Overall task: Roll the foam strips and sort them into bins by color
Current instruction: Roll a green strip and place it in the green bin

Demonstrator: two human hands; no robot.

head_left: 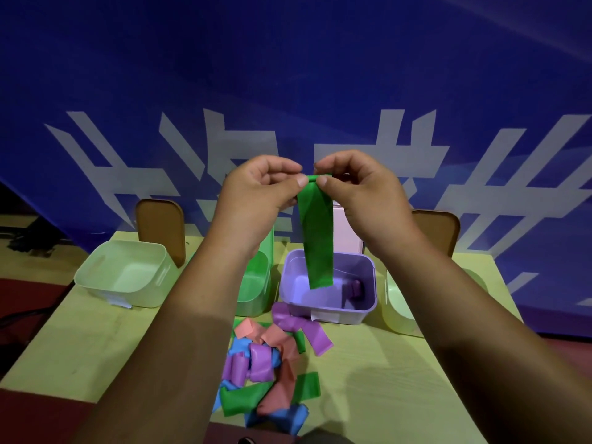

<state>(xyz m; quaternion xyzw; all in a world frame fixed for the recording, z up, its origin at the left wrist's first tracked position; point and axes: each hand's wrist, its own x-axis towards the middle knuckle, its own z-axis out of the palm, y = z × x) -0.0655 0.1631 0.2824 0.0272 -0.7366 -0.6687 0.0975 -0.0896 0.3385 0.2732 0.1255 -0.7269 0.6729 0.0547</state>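
A green foam strip (pixel 317 232) hangs down in front of me, its top edge folded over. My left hand (pixel 259 190) and my right hand (pixel 358 190) pinch that top edge from either side, thumbs toward me. Below, a pile of loose strips (pixel 269 363) in pink, purple, blue and green lies on the table. Behind the pile stand a green bin (pixel 256 283), partly hidden by my left forearm, and a purple bin (pixel 326 283) with a purple roll (pixel 355 288) inside.
A pale cream bin (pixel 125 274) stands at the left and another pale bin (pixel 400 309) at the right, partly behind my right arm. Two brown lids (pixel 160 225) lean upright behind them. The yellow-green table (pixel 96 341) ends at a blue banner wall.
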